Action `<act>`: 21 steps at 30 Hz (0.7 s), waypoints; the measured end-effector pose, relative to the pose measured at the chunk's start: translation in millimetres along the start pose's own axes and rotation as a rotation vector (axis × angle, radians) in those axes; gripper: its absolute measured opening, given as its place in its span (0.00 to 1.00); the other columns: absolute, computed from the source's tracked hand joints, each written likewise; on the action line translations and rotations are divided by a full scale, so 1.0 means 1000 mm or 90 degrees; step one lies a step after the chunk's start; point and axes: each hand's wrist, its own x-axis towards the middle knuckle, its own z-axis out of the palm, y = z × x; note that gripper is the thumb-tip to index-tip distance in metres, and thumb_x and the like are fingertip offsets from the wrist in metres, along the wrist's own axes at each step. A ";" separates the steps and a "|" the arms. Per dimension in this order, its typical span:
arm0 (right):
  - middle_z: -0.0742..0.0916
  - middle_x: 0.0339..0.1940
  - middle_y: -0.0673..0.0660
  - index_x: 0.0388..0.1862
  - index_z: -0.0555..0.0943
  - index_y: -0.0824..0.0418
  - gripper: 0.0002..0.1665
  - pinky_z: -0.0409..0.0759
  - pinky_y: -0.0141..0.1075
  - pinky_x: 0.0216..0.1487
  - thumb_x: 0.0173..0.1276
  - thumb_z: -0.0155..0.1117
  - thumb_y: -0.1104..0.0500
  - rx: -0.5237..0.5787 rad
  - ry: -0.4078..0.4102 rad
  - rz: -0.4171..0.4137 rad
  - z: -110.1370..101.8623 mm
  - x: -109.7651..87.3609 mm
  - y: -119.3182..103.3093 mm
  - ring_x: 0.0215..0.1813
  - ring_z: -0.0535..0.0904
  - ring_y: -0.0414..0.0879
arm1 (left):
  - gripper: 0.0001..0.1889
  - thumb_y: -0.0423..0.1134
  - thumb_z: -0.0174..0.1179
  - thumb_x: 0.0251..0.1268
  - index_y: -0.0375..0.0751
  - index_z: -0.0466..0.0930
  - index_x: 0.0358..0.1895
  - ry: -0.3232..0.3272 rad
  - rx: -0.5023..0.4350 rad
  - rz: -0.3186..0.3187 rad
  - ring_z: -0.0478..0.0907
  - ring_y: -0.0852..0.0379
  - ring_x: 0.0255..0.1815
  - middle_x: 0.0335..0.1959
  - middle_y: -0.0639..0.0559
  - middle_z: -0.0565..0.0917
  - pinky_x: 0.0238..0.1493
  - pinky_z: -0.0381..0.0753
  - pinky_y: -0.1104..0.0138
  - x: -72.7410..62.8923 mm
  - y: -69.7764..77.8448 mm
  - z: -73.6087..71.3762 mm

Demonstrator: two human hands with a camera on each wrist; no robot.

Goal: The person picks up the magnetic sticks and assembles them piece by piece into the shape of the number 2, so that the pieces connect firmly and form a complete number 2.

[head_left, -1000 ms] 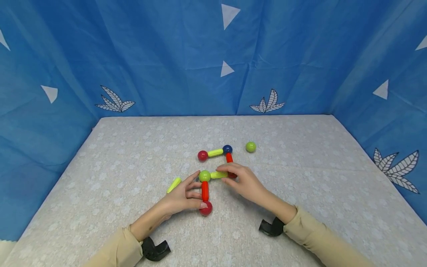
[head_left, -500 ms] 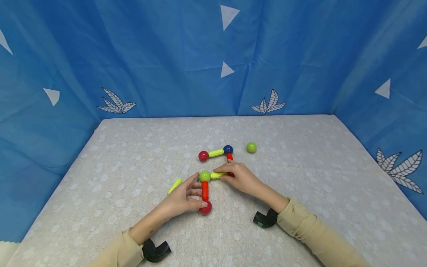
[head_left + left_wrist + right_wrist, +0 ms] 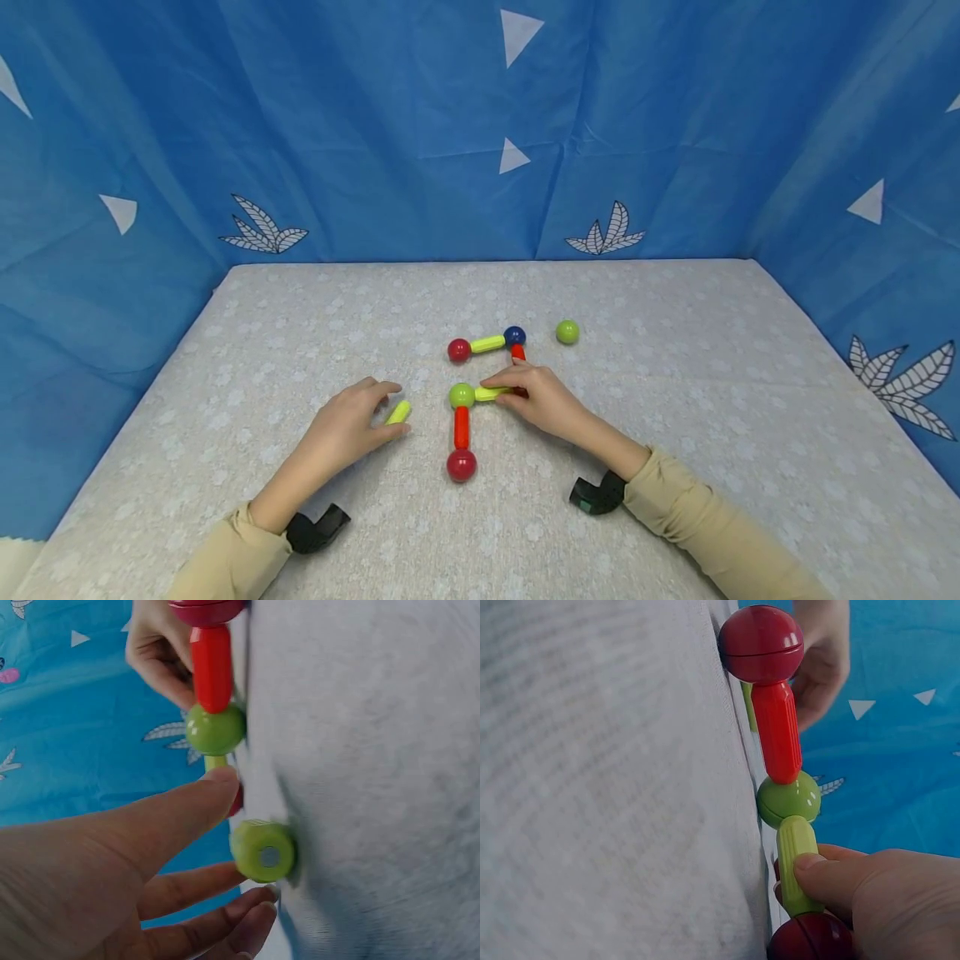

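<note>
My right hand (image 3: pixel 540 402) pinches a yellow-green magnetic rod (image 3: pixel 799 859) between thumb and fingers. That rod joins a green ball (image 3: pixel 462 396) to a dark red ball (image 3: pixel 810 939), which the hand covers in the head view. From the green ball a red rod (image 3: pixel 461 428) runs toward the near side, ending in a red ball (image 3: pixel 461 465). My left hand (image 3: pixel 348 422) has its thumb and fingers spread around a loose yellow-green rod (image 3: pixel 264 853) lying on the cloth. A grey metal disc shows at that rod's end.
Farther back, a red ball (image 3: pixel 459 350), a yellow-green rod (image 3: pixel 487 343) and a blue ball (image 3: pixel 514 336) stand in line, with another red rod (image 3: pixel 518 353) leading toward my right hand. A separate green ball (image 3: pixel 567 332) rests behind to the right. Blue curtain (image 3: pixel 397 133) encloses the patterned tablecloth (image 3: pixel 675 333).
My left hand has let go of the red ball and green ball and moved left to the loose rod. The right hand's fingers have closed in along its rod toward the green ball.
</note>
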 end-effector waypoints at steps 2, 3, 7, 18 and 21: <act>0.85 0.43 0.51 0.47 0.84 0.61 0.18 0.57 0.41 0.65 0.57 0.68 0.71 0.002 0.001 0.002 0.000 0.000 0.000 0.49 0.78 0.43 | 0.21 0.44 0.73 0.47 0.37 0.81 0.43 -0.031 -0.008 -0.005 0.74 0.56 0.31 0.30 0.52 0.77 0.30 0.74 0.62 0.000 -0.003 0.002; 0.85 0.43 0.51 0.47 0.84 0.61 0.18 0.58 0.40 0.65 0.57 0.68 0.71 0.003 0.001 0.003 0.000 0.000 0.000 0.49 0.78 0.43 | 0.18 0.43 0.73 0.47 0.39 0.80 0.39 -0.043 -0.009 -0.006 0.73 0.58 0.28 0.28 0.54 0.76 0.28 0.72 0.63 0.000 -0.004 0.002; 0.85 0.43 0.51 0.47 0.84 0.61 0.18 0.60 0.40 0.64 0.57 0.68 0.71 0.005 0.003 0.001 0.001 0.000 0.001 0.49 0.78 0.43 | 0.12 0.38 0.73 0.46 0.45 0.76 0.26 -0.076 -0.013 -0.003 0.65 0.60 0.20 0.19 0.57 0.69 0.22 0.65 0.65 -0.002 -0.009 -0.002; 0.85 0.43 0.51 0.47 0.84 0.60 0.17 0.63 0.40 0.62 0.58 0.67 0.70 0.002 0.001 0.004 0.001 0.000 0.002 0.48 0.78 0.42 | 0.06 0.35 0.68 0.54 0.43 0.83 0.35 -0.040 -0.199 0.088 0.73 0.62 0.28 0.26 0.62 0.78 0.29 0.73 0.66 0.005 0.006 -0.004; 0.85 0.43 0.51 0.47 0.84 0.61 0.17 0.60 0.40 0.64 0.58 0.67 0.70 0.001 0.004 -0.001 0.001 0.000 0.002 0.48 0.78 0.42 | 0.07 0.35 0.69 0.54 0.45 0.84 0.37 -0.041 -0.251 0.114 0.75 0.61 0.33 0.31 0.62 0.80 0.33 0.75 0.65 0.006 0.020 0.003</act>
